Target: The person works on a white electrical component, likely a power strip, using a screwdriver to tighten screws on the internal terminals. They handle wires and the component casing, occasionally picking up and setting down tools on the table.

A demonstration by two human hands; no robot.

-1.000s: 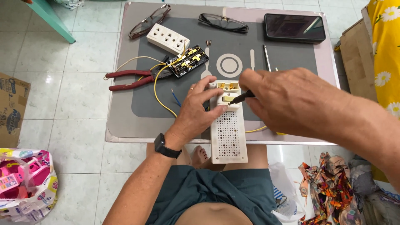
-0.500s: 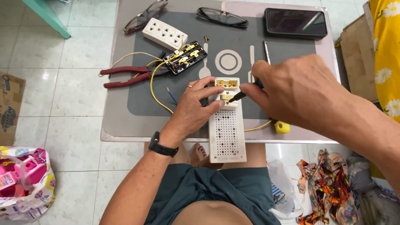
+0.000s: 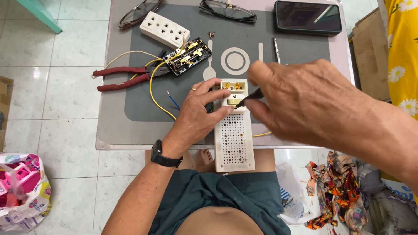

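Observation:
My left hand [image 3: 198,114] steadies a long white perforated board [image 3: 234,138] whose near end overhangs the table edge above my lap. At the board's far end sits a small block of brass terminals [image 3: 234,87]. My right hand [image 3: 305,101] grips a thin dark screwdriver [image 3: 249,96], with its tip on a brass contact just below that block. A yellow wire [image 3: 153,93] curves from under my left hand to an opened black socket base [image 3: 187,55] with brass strips. A blue wire end [image 3: 173,100] lies beside it.
Red-handled pliers [image 3: 124,77] lie at the left on the grey mat [image 3: 139,100]. A white socket cover [image 3: 164,29], two pairs of glasses [image 3: 227,10], a dark phone [image 3: 307,17] and a slim metal tool [image 3: 276,50] lie at the far side. Bags sit on the tiled floor [image 3: 48,95].
My right hand has shifted slightly toward me with the screwdriver, its tip staying at the terminals. The left hand keeps its hold on the board. The view has tilted a little.

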